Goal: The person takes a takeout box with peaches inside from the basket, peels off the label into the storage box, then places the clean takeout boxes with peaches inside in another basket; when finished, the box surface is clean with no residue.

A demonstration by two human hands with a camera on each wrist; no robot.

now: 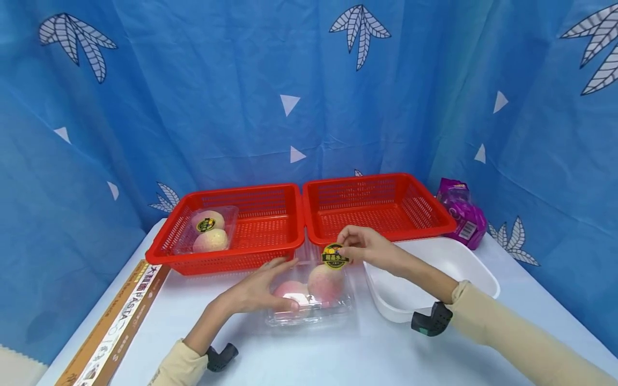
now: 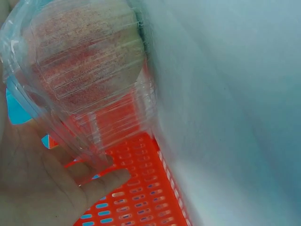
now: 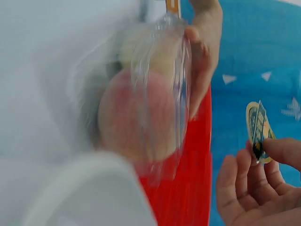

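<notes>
A clear plastic fruit box (image 1: 309, 316) with peaches (image 1: 325, 284) inside lies on the white table in front of the red baskets. My left hand (image 1: 260, 287) rests on the box's left part, its fingers and thumb spread over the lid; the left wrist view shows the fingers (image 2: 110, 181) near the box's edge. Above the box's right part, my right hand (image 1: 362, 246) pinches a round black-and-gold sticker (image 1: 334, 256) between thumb and fingertips. The right wrist view shows this sticker (image 3: 258, 132) edge-on, apart from the box.
A left red basket (image 1: 270, 257) holds another box of peaches (image 1: 210, 240) bearing a sticker. Beside it stands a right red basket (image 1: 381, 233). A white tub (image 1: 483, 273) is at the right, with a purple package (image 1: 465, 220) behind. Printed strips (image 1: 116, 327) lie along the left.
</notes>
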